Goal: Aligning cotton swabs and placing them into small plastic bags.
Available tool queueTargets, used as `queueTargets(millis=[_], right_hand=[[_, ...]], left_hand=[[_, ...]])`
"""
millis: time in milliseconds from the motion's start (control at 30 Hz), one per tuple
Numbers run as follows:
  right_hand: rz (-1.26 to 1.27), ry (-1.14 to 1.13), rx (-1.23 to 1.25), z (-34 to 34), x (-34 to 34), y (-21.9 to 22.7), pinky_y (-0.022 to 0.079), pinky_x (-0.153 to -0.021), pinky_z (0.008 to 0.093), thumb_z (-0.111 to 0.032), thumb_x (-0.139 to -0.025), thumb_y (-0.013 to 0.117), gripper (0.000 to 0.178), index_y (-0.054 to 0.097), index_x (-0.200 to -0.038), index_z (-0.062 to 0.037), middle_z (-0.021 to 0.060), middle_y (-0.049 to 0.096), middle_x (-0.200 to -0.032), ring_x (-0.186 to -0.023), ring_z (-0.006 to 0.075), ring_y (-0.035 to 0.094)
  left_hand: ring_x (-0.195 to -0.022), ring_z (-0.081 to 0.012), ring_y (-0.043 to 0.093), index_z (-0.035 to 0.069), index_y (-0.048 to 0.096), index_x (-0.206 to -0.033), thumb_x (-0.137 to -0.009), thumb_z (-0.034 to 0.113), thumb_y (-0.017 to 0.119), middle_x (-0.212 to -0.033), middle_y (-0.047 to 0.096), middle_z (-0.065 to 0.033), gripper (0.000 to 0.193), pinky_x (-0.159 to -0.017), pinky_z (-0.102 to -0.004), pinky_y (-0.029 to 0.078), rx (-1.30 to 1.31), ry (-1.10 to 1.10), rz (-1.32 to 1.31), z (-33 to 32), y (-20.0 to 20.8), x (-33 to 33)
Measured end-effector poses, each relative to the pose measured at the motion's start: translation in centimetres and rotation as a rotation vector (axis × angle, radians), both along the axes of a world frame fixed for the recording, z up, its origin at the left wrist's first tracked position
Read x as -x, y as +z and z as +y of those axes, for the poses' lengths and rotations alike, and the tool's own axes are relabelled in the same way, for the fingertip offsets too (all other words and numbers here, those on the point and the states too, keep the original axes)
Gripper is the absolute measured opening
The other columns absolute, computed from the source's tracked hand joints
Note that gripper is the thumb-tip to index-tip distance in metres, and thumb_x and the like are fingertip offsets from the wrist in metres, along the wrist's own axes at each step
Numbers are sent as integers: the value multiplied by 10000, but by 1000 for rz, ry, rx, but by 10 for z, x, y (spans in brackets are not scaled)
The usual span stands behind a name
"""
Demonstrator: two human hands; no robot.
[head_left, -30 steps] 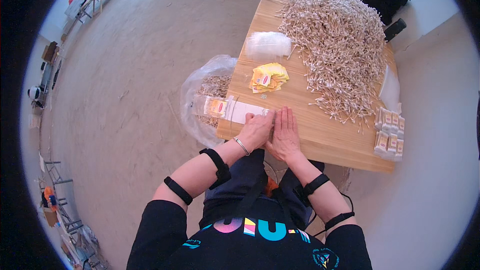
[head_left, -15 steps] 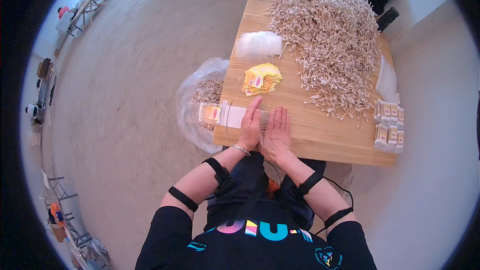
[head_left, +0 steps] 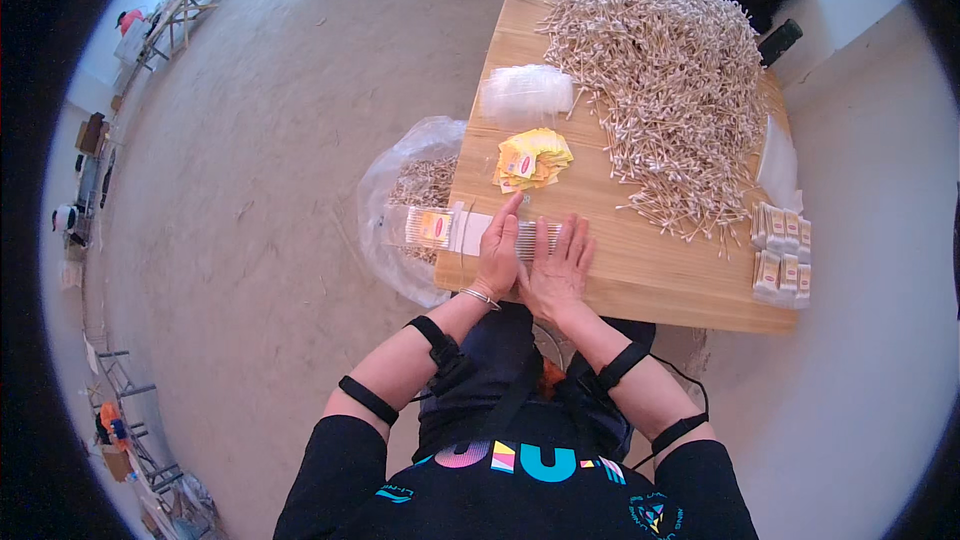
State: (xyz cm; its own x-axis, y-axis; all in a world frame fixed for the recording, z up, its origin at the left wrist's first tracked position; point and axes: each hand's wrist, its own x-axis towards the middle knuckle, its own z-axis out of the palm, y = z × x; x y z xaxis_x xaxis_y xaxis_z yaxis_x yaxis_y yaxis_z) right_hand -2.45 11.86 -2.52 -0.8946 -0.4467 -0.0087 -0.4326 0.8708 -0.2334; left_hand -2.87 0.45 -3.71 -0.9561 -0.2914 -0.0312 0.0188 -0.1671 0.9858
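Observation:
Between my hands, a row of cotton swabs (head_left: pixel 538 239) lies side by side on the table. My left hand (head_left: pixel 498 252) is stretched out and stands on edge against the row's left end. Lying flat with its fingers a little apart, my right hand (head_left: pixel 560 275) covers the row's right part. Left of my left hand is a white flat piece (head_left: pixel 476 233). Beyond it, a clear bag of swabs with a yellow-orange card (head_left: pixel 428 228) reaches past the table's left edge. Loose yellow cards (head_left: pixel 534 159) are heaped just above my hands.
A large heap of cotton swabs (head_left: pixel 660 80) covers the table's far right. Clear plastic bags (head_left: pixel 525 92) are stacked behind the cards. Packed swab bundles (head_left: pixel 782 252) stand at the right edge. Below the table's left edge, a big clear sack (head_left: pixel 385 155) holds more swabs.
My right hand's fingers have spread and shifted slightly right, so more of the swab row shows. The left hand stays almost where it was. The whole view has shifted a little.

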Motion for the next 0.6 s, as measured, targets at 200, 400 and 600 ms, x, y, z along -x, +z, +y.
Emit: queueTargets(millis=[200, 400, 600], right_hand=[[75, 6, 29, 4, 1, -9, 75, -1107, 543, -442, -835, 545, 801, 192, -1400, 3, 329, 101, -1440, -1362, 477, 60], [80, 50, 59, -1, -7, -13, 60, -1113, 535, -336, -810, 526, 791, 168, -1376, 85, 329, 120, -1434, -1361, 484, 64], [-83, 49, -72, -18, -6, -4, 23, -1126, 506, -405, -889, 399, 763, 145, -1385, 117, 300, 75, -1471, -1386, 436, 27]], left_hand=[[-1267, -219, 401, -36, 409, -1334, -995, 292, 351, -1342, 466, -162, 475, -1063, -304, 275, 4, 39, 17, 5, 0, 1], [-1260, -213, 410, -38, 426, -1322, -998, 294, 346, -1334, 477, -156, 470, -1062, -300, 277, 44, 27, 19, 6, -2, -1], [-1251, -210, 424, -47, 438, -1310, -1000, 288, 348, -1316, 495, -156, 466, -1057, -300, 285, -39, 77, -9, -4, -2, 0]])
